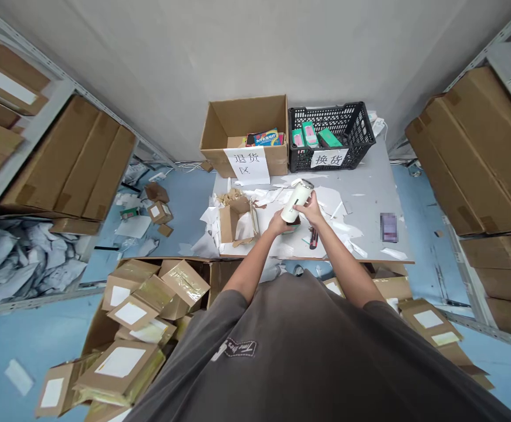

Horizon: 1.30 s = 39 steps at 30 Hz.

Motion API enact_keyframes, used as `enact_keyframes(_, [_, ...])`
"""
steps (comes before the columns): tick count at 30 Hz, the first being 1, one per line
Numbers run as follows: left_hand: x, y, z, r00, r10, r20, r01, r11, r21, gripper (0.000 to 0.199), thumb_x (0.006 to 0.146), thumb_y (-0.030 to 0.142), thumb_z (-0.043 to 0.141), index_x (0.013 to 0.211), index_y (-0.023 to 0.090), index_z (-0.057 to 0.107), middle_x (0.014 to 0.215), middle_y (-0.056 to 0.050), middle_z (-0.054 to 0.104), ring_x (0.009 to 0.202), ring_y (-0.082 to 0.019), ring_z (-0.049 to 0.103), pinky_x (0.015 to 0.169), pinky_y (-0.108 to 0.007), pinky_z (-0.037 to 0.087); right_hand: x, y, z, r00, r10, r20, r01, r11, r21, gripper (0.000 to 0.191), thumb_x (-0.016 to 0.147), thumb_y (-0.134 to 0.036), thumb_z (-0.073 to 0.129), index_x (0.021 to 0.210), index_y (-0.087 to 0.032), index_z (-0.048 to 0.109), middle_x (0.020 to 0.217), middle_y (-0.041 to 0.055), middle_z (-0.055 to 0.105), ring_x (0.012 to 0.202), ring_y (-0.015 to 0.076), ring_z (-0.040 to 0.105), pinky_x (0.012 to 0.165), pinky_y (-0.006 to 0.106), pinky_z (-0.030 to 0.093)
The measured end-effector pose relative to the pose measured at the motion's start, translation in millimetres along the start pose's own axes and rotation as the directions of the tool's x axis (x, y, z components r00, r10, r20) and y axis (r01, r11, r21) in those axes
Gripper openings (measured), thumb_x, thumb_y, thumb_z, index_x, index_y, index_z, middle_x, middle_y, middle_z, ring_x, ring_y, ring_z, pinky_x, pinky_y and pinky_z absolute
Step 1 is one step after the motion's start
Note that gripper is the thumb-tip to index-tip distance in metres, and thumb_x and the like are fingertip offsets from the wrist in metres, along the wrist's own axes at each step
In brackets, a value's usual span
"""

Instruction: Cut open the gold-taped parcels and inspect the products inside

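A cream-white tumbler (pixel 296 202) with a silver rim at its top is held tilted over the table. My right hand (pixel 311 210) is closed around its side, thumb across the front by a small dark mark. At its lower end my left hand (pixel 277 224) grips the base; some of those fingers are hidden. Just below the tumbler lies a small dark and green item (pixel 292 226), partly covered. A red and black utility knife (pixel 314 238) rests on the table near my right wrist. Left of my hands stands an opened small carton (pixel 227 225) with paper inside.
Scraps of white paper (pixel 337 199) litter the table (pixel 372 196). At the back stand a large carton (pixel 215 157) with colourful boxes and a black crate (pixel 361 146) holding green boxes. A blurred purple item (pixel 388 227) lies right. Taped parcels (pixel 123 360) fill a bin at lower left.
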<state>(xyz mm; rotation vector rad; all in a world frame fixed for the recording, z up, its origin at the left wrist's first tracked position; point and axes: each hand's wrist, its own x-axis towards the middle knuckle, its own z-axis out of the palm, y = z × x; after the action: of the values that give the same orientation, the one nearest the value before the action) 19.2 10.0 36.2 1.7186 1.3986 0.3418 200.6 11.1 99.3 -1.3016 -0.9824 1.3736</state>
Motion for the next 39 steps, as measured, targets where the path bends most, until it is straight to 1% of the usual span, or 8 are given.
enact_keyframes(3, [1, -12, 5.5, 0.995, -0.096, 0.017, 0.096, 0.995, 0.016, 0.084, 0.069, 0.031, 0.098, 0.143, 0.015, 0.063, 0.136, -0.017, 0.076, 0.123, -0.038, 0.072, 0.102, -0.044, 0.057, 3, 16, 6, 0.999, 0.044, 0.003, -0.044, 0.999, 0.004, 0.107, 0.058, -0.052, 0.091, 0.146, -0.031, 0.034, 0.139, 0.0134, 0.066, 0.124, 0.0311, 0.069, 0.101, 0.052, 0.063])
enact_keyframes(8, [1, -24, 1.5, 0.999, -0.031, 0.032, 0.030, 0.999, 0.019, 0.082, 0.072, 0.033, 0.098, 0.143, 0.020, 0.059, 0.143, -0.013, 0.072, 0.131, -0.033, 0.067, 0.108, -0.038, 0.052, 6, 33, -12, 0.998, 0.027, -0.064, -0.032, 0.996, -0.085, 0.101, 0.054, -0.048, 0.091, 0.139, -0.028, 0.041, 0.147, 0.0148, 0.060, 0.130, 0.0298, 0.065, 0.109, 0.050, 0.058])
enact_keyframes(14, [2, -32, 0.0, 0.999, -0.031, 0.037, 0.032, 0.999, -0.015, 0.088, 0.069, 0.036, 0.100, 0.143, 0.020, 0.056, 0.141, -0.013, 0.072, 0.128, -0.033, 0.068, 0.107, -0.037, 0.051, 7, 51, -10, 0.996, 0.024, 0.083, -0.012, 0.990, -0.143, 0.096, 0.052, -0.045, 0.089, 0.134, -0.027, 0.044, 0.141, 0.0120, 0.061, 0.123, 0.0283, 0.065, 0.106, 0.047, 0.059])
enact_keyframes(19, [4, -45, -2.5, 0.997, 0.017, 0.078, -0.016, 1.000, -0.013, 0.088, 0.072, 0.038, 0.097, 0.147, 0.017, 0.057, 0.143, -0.016, 0.069, 0.131, -0.034, 0.066, 0.111, -0.041, 0.052, 15, 63, -13, 0.985, -0.027, 0.168, 0.085, 0.934, -0.348, 0.091, 0.058, -0.040, 0.088, 0.138, -0.021, 0.049, 0.130, 0.0128, 0.068, 0.122, 0.0311, 0.065, 0.112, 0.047, 0.053])
enact_keyframes(23, [5, -41, -17.8, 0.988, 0.138, 0.069, -0.136, 0.990, -0.043, 0.113, 0.070, 0.035, 0.094, 0.167, 0.014, 0.040, 0.164, -0.021, 0.054, 0.151, -0.041, 0.052, 0.125, -0.052, 0.044, 18, 82, -17, 0.973, -0.037, 0.227, 0.138, 0.882, -0.450, 0.086, 0.061, -0.040, 0.085, 0.139, -0.022, 0.052, 0.116, 0.0068, 0.072, 0.102, 0.0289, 0.068, 0.098, 0.045, 0.057])
enact_keyframes(27, [9, -20, -53.8, 0.931, 0.363, 0.040, -0.364, 0.931, 0.013, 0.104, 0.079, 0.025, 0.079, 0.174, 0.021, 0.035, 0.178, -0.015, 0.038, 0.165, -0.036, 0.037, 0.135, -0.051, 0.032, 20, 102, -16, 0.953, -0.092, 0.288, 0.222, 0.860, -0.459, 0.080, 0.066, -0.039, 0.083, 0.140, -0.024, 0.055, 0.119, 0.0062, 0.072, 0.099, 0.0277, 0.067, 0.091, 0.041, 0.057])
enact_keyframes(33, [33, 12, -92.0, 0.742, 0.438, 0.508, -0.547, 0.833, 0.081, 0.100, 0.071, 0.009, 0.074, 0.167, 0.027, 0.050, 0.171, -0.008, 0.051, 0.160, -0.031, 0.047, 0.128, -0.041, 0.041, 33, 118, -18, 0.931, -0.108, 0.348, 0.253, 0.879, -0.405, 0.082, 0.066, -0.035, 0.082, 0.143, -0.024, 0.055, 0.119, 0.0044, 0.073, 0.099, 0.0274, 0.069, 0.091, 0.039, 0.056])
enact_keyframes(39, [44, 30, -90.7, 0.754, 0.451, 0.477, -0.587, 0.788, 0.183, 0.082, 0.074, 0.009, 0.073, 0.154, 0.026, 0.063, 0.147, -0.010, 0.066, 0.134, -0.029, 0.067, 0.112, -0.036, 0.053, 39, 120, -19, 0.932, -0.079, 0.354, 0.229, 0.884, -0.406, 0.086, 0.063, -0.031, 0.084, 0.144, -0.020, 0.057, 0.115, 0.0054, 0.074, 0.100, 0.0291, 0.068, 0.092, 0.041, 0.057])
